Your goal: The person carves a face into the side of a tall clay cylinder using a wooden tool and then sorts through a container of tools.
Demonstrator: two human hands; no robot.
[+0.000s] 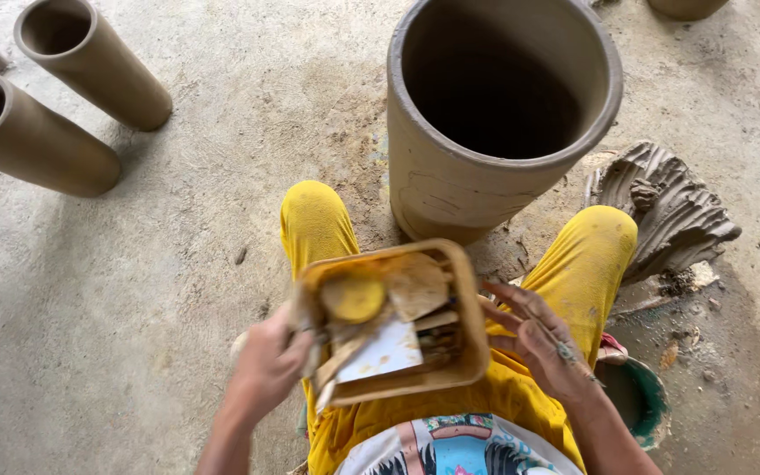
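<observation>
I look down at my lap in yellow trousers. My left hand [266,365] grips the left edge of a yellow plastic tray [472,303] held over my thighs. Inside it lie a round yellow sponge [354,297], a tan flat piece [415,286], a white card [386,350] and some wooden tools. To the right of the tray my right hand [538,339] hovers, fingers spread, a ring on one finger, fingertips near the tray's rim. In front of my knees stands a large unfired clay pot [450,180], hollow and wide-mouthed.
Two tall clay cylinders [90,57] [32,141] stand at the upper left on the concrete floor. A heap of wet grey clay [661,207] lies right of the big pot. A green bowl [648,396] sits by my right hip.
</observation>
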